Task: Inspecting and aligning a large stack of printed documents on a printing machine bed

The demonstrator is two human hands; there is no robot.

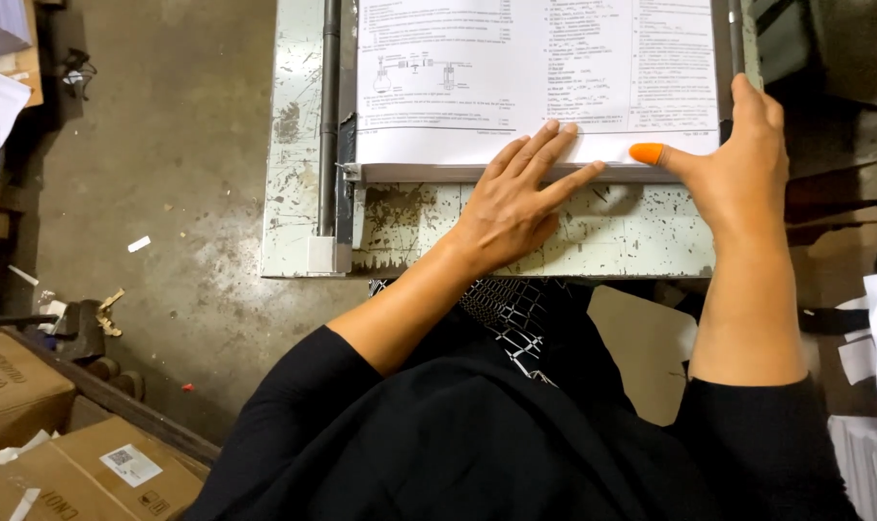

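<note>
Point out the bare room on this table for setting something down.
Free: the chipped table strip right of the left hand, below the paper stack, and the narrow strip left of the metal bar. Crowded: the stack's edge, under the right hand.
</note>
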